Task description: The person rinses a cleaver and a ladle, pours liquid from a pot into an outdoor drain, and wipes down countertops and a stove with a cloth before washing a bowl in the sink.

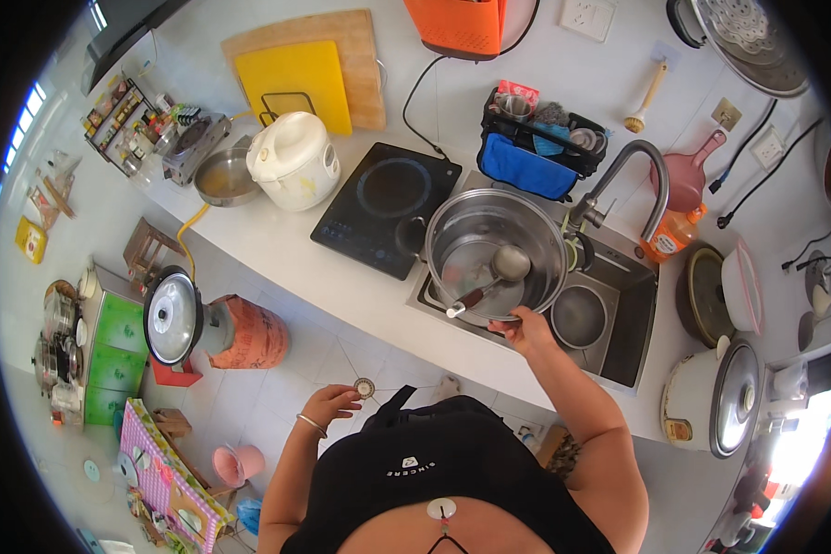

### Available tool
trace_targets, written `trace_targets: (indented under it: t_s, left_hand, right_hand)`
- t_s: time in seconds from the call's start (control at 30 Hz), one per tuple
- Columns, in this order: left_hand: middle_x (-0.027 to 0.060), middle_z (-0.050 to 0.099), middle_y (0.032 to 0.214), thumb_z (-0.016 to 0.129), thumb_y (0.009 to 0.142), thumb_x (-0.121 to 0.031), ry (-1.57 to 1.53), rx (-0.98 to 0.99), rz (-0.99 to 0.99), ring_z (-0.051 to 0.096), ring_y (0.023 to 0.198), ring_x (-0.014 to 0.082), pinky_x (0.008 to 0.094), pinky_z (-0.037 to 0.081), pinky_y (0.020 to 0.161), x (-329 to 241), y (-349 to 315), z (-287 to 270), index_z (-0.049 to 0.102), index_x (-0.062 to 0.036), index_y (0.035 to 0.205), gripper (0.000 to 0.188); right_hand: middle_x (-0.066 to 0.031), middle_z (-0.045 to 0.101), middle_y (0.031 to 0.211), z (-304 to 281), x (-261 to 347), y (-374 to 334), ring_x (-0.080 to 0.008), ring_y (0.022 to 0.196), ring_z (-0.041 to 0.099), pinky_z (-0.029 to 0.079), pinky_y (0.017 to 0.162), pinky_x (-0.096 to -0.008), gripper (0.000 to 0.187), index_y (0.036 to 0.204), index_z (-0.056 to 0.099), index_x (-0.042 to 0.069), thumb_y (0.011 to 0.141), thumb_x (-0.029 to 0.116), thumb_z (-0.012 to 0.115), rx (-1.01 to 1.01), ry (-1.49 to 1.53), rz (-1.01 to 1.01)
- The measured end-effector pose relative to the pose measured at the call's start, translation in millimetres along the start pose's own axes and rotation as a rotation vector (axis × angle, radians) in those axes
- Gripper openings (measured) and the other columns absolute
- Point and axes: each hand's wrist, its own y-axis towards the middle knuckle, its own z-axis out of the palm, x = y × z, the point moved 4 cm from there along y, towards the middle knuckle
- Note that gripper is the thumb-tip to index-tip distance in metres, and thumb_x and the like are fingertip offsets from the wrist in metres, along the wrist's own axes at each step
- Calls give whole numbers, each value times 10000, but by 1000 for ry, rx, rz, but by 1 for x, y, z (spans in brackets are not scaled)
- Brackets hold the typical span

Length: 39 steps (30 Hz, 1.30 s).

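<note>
The single head-worn fisheye view looks steeply down past the wearer's torso (pixel 452 434) toward the counter (pixel 291 235) and wall (pixel 609 83). Left hand (pixel 332 403) and right hand (pixel 528 332) register at middle range, within a dark, curved rim.

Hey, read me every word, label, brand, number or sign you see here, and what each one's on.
Black garment: white lettering, legible, but I don't copy out printed wording.
Orange bottle: label, too small to read.
Orange-red sack: dark print, blurred.
Black cooktop: panel markings, too small.
Yellow packet at far left: printing, too small.
</note>
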Motion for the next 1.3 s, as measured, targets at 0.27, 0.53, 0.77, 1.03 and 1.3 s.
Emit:
trace_targets:
  t_s: [0.27,0.53,0.77,1.03,1.3]
  left_hand:
    - [107,636,1025,594,871,-224,1,-21,-25,636,920,205,300,506,754,-5,18,12,574,25,1112,348]
    - [103,637,1006,606,867,-247,0,-36,-96,644,900,202,296,509,735,25,19,8,573,17,1112,361]
    - [100,642,956,620,854,-315,152,-50,-98,643,848,182,296,535,662,63,11,-12,597,16,1072,397]
    - [106,652,988,617,860,-303,114,-178,-72,636,882,161,291,526,738,130,-47,-59,577,18,1123,416]
    - [138,670,882,623,812,-380,62,-436,-8,641,802,217,329,497,744,275,-133,-130,642,11,997,433]
  right_hand:
    - [-255,620,842,1,-13,15,-297,687,667,384,392,-236,151,907,451,-51,901,98,430,32,38,-125]
    - [-225,656,869,5,-22,9,-237,633,643,410,419,-247,406,1092,477,-7,888,338,545,59,60,-38]
    - [-169,676,886,-15,-35,4,-199,622,631,402,407,-240,474,998,536,83,838,529,574,1,57,-39]
    - [-63,634,957,32,-81,-38,-100,626,533,378,460,-186,487,1148,479,88,884,494,521,-47,24,-179]
    - [-63,640,857,119,-271,-66,-122,600,536,413,457,-228,222,1031,579,64,899,239,543,371,-387,309]
